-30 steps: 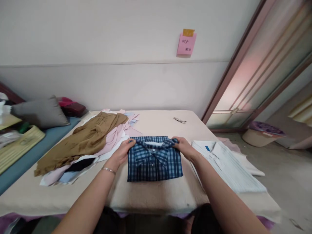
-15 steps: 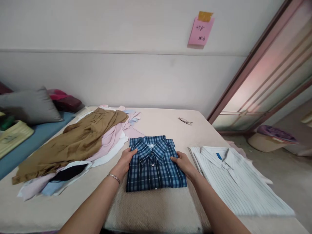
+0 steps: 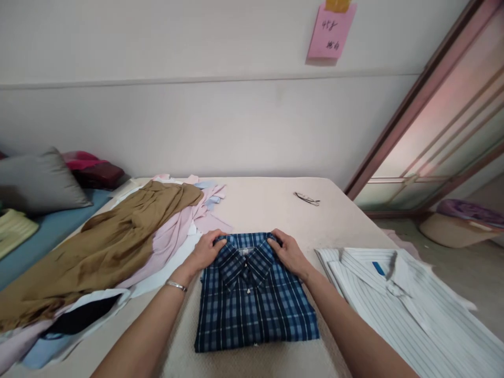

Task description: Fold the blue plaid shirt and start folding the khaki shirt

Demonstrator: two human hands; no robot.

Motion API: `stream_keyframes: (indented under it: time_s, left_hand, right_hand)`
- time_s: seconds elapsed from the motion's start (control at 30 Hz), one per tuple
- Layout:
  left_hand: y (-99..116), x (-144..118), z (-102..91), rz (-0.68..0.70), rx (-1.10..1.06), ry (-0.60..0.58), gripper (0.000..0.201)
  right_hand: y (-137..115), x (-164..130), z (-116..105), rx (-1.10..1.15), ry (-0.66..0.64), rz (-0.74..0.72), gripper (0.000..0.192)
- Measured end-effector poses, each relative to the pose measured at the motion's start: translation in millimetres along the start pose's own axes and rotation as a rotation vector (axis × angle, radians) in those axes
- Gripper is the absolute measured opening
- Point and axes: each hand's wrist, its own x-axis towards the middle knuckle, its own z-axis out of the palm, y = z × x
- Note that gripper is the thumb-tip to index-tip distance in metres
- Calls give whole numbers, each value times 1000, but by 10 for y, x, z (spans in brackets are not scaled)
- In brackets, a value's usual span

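A folded blue plaid shirt (image 3: pixel 255 310) lies collar-away in front of me, buttons facing up. My left hand (image 3: pixel 207 249) pinches its far left shoulder beside the collar, thumb on top. At the far right shoulder, my right hand (image 3: pixel 289 252) grips the cloth the same way, with its fingers behind the edge. To the right lies a folded white striped shirt (image 3: pixel 409 310) with a blue label in its collar. A heap of loose clothes is on the left, a brown garment (image 3: pixel 129 231) on top and a pink one (image 3: pixel 173 231) under it.
A pair of glasses (image 3: pixel 307 199) rests on the cream-covered table (image 3: pixel 260 202) near the wall. A grey cushion (image 3: pixel 43 178) sits at the far left. Beyond the table's right edge stands a bin (image 3: pixel 444 228) on the floor. A pink note (image 3: pixel 332 32) hangs on the wall.
Both hands have moved from the sides of the plaid shirt up to its far shoulder corners beside the collar. The shirt appears closer to me, and the view has shifted slightly.
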Motion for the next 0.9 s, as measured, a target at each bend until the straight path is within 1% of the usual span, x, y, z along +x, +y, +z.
stream_keyframes:
  time_s: [0.03, 0.07, 0.13, 0.2, 0.27, 0.33, 0.4, 0.43, 0.5, 0.57, 0.6, 0.63, 0.7, 0.77, 0.83, 0.9]
  left_hand:
    - [1, 22, 0, -22, -47, -7, 23]
    - [0, 43, 13, -57, -47, 8, 26]
    - [-3, 82, 78, -145, 72, 98, 25]
    - [4, 108, 167, -226, 234, 190, 16]
    - [41, 98, 223, -277, 348, 260, 11]
    - [123, 29, 221, -261, 474, 334, 17]
    - [244, -105, 197, -188, 622, 380, 22]
    - [310, -188, 200, -135, 671, 381, 26]
    - [425, -352, 269, -9, 709, 335, 34]
    - [481, -465, 419, 110, 729, 258, 46]
    - [478, -488, 509, 147, 742, 222, 51]
    - [454, -488, 599, 161, 757, 189, 56]
    - [351, -441, 752, 136, 779, 138, 64]
    - [207, -379, 857, 97, 781, 103, 69]
    - [71, -342, 924, 80, 772, 86, 73]
    - [-15, -328, 959, 77, 754, 83, 74]
  right_hand:
    - [-11, 9, -7, -1, 8, -7, 27]
    - [-20, 20, -5, -15, 24, -7, 28]
    - [-25, 47, 33, -135, 58, 37, 25]
    - [-18, 69, 100, -375, 70, 101, 19]
    - [-36, 68, 145, -630, 72, 103, 16]
    - [-119, 33, 117, -786, 100, 32, 18]
    - [-276, -42, 28, -835, 155, -26, 20]
    - [-368, -92, -19, -836, 179, -41, 21]
    - [-534, -204, -61, -815, 187, -73, 26]
    - [-611, -305, 9, -787, 141, -104, 37]
    - [-600, -339, 83, -776, 105, -104, 45]
    - [-557, -360, 173, -769, 65, -89, 53]
    - [-395, -362, 360, -761, -17, -19, 67]
    - [-195, -338, 507, -749, -77, 37, 73]
    - [-25, -320, 594, -737, -91, 59, 75]
    - [74, -311, 628, -730, -74, 53, 77]
